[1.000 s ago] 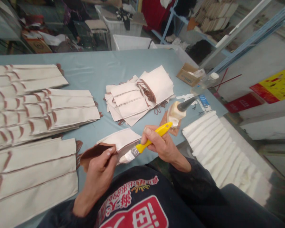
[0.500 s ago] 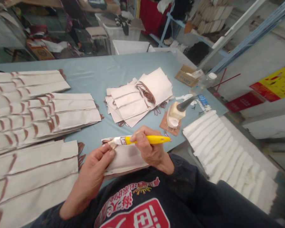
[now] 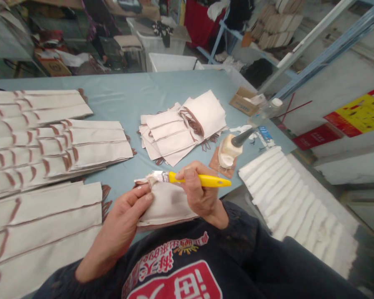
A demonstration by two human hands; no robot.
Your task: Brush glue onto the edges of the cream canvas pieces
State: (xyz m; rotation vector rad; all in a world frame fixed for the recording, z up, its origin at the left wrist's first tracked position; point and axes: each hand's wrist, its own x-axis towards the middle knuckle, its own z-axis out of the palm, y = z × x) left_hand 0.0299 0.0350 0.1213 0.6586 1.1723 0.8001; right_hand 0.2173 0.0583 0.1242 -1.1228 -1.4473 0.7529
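Observation:
My right hand [image 3: 201,189] is closed around the yellow handle of a brush [image 3: 205,180], whose bristles point left and touch the upper left corner of a cream fabric piece [image 3: 168,203]. That piece lies at the table's near edge against my dark top. My left hand [image 3: 127,211] pinches the piece's left edge just below the bristles. Beyond the hands sits a stack of cream pieces with brown cords [image 3: 180,128]. A cut-open cream container [image 3: 229,151] with a dark nozzle stands on a brown square at the right.
Rows of overlapping cream pieces with brown edging [image 3: 93,143] cover the left of the blue-green table [image 3: 121,91]. Layered white strips [image 3: 286,199] lie at the right. Near the back right corner are a small cardboard box [image 3: 244,101] and a clear bottle [image 3: 269,110].
The brush has shifted slightly right and up along the corner of the piece, its handle now lower at the far end. My left hand still holds the edge.

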